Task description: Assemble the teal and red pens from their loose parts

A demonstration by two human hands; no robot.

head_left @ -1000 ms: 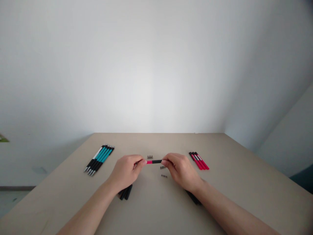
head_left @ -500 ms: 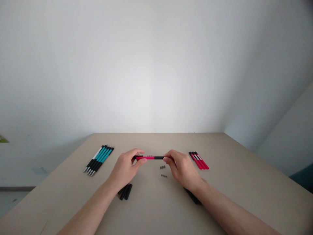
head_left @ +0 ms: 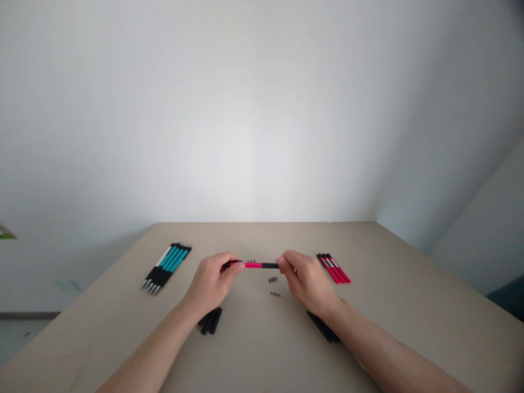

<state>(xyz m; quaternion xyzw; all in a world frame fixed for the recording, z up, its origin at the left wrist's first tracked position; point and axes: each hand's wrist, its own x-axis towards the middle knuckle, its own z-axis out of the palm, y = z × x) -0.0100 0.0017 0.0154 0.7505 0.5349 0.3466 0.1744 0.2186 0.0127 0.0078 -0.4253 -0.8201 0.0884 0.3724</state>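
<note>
I hold a red and black pen [head_left: 257, 265] level above the middle of the beige table [head_left: 368, 327]. My left hand [head_left: 213, 284] pinches its left, red end. My right hand [head_left: 307, 281] pinches its black right end. Both hands are closed on it. Just beyond the pen lie small metal tips [head_left: 251, 261], partly hidden. Two tiny springs [head_left: 273, 280] lie on the table under the pen, between my hands.
A row of teal, white and black pens [head_left: 167, 265] lies at the left. Three red pen barrels [head_left: 333, 268] lie at the right. Black grip sleeves [head_left: 210, 320] sit under my left wrist and more black parts [head_left: 323, 327] under my right wrist. A white wall stands behind.
The pen rose slightly off the table and more of its red part now shows between my hands. My hands moved a little apart and up.
</note>
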